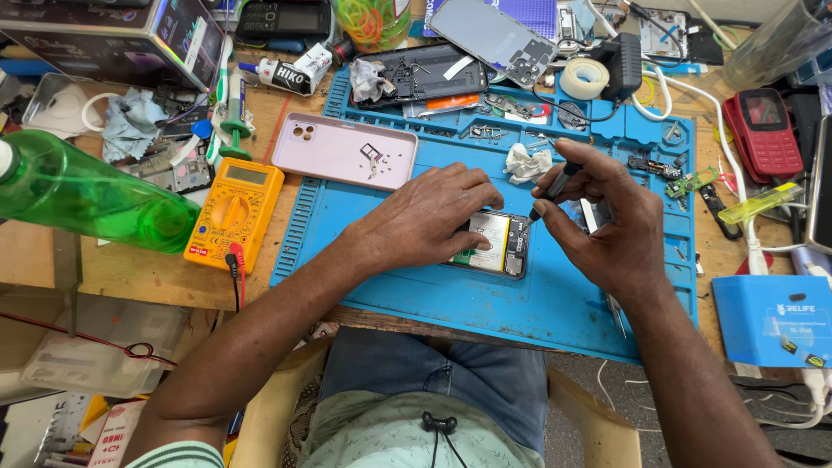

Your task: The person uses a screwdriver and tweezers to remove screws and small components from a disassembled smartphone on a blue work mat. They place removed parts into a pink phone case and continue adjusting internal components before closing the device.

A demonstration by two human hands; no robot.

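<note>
Left hand (429, 217) presses flat on opened phone (496, 244), pinning it to blue mat (537, 299) on bench (130, 269). Right hand (607, 221) grips dark screwdriver (555, 186), tip at phone's top edge.

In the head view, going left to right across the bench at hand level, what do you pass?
Green bottle → yellow multimeter → left hand → opened phone → right hand holding a screwdriver → blue box.
</note>
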